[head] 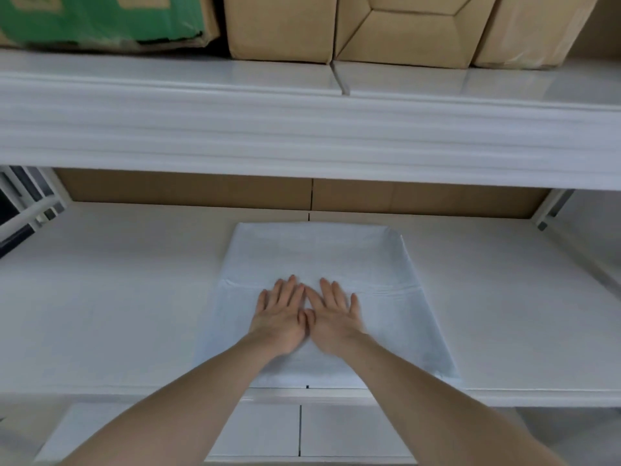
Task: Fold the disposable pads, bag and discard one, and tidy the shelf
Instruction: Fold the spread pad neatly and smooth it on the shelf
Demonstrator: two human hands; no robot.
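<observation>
A pale blue-white disposable pad (316, 250) lies flat on the white middle shelf (117, 297), reaching from near the back to the front edge. A crease or fold edge runs across it just beyond my fingertips. My left hand (280, 314) and my right hand (332, 314) press side by side on the pad's middle, palms down, fingers straight and spread, thumbs touching. Neither hand holds anything.
Brown cardboard boxes (400, 28) and a green-printed box (100, 18) stand on the upper shelf (302, 129). More cardboard (188, 188) lines the back of the middle shelf. A lower white shelf (336, 432) shows beneath my arms. Metal frame parts (30, 203) stand at the left.
</observation>
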